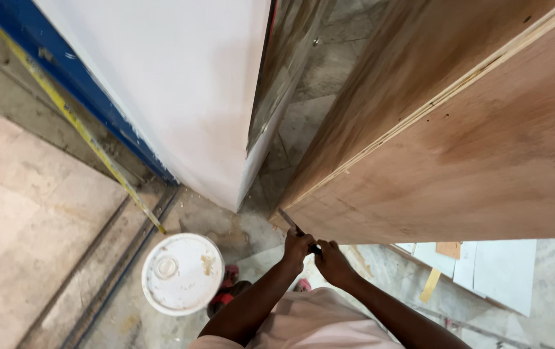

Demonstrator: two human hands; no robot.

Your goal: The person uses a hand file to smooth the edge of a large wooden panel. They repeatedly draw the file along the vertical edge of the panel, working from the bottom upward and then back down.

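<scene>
Lower centre: thin dark tool (290,223) gripped by left hand (297,246), right hand (330,258) closed beside it, at plywood cabinet (458,161) lower corner | lower left: white bucket (182,273) lidded, contents hidden | lower right: white sheets (497,265) on floor.

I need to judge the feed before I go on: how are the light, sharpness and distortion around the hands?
Head view: soft, even light, no hard shadows; mild glare on the white panel. Wide-angle bending makes the plywood panel lean. The left hand and right hand are fairly sharp, dim under the plywood edge; the thin tool is small and slightly blurred. The white bucket lid is clear.
</scene>
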